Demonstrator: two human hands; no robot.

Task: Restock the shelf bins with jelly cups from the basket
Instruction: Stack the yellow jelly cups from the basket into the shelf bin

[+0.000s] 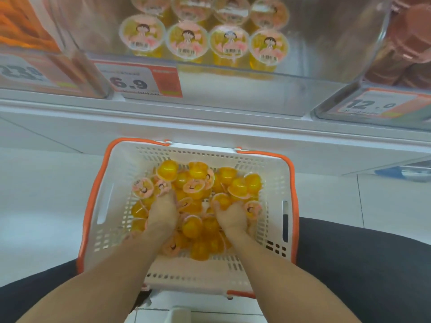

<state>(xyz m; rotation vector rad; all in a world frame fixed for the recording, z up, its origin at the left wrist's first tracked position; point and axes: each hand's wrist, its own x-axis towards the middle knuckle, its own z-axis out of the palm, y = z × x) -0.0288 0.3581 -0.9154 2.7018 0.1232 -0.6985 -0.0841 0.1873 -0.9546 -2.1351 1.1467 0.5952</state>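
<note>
A white basket with an orange rim (291,183) sits low in front of me, between my knees. It holds a loose pile of several yellow jelly cups (240,185) with pink printed lids. My left hand (162,213) digs into the left middle of the pile, its fingers curled among cups and partly hidden. My right hand (232,217) is in the right middle, fingers curled round a yellow cup (221,201). Above, a clear shelf bin (326,54) holds two rows of upright jelly cups (187,41) on its left side.
A price tag reading 6.9 (137,80) hangs on the bin's front. Left of it stands a bin of orange packets (25,31), and to the right a bin of brown cups (405,43) tagged 12.0 (373,104). A white shelf ledge (210,117) juts out over the tiled floor.
</note>
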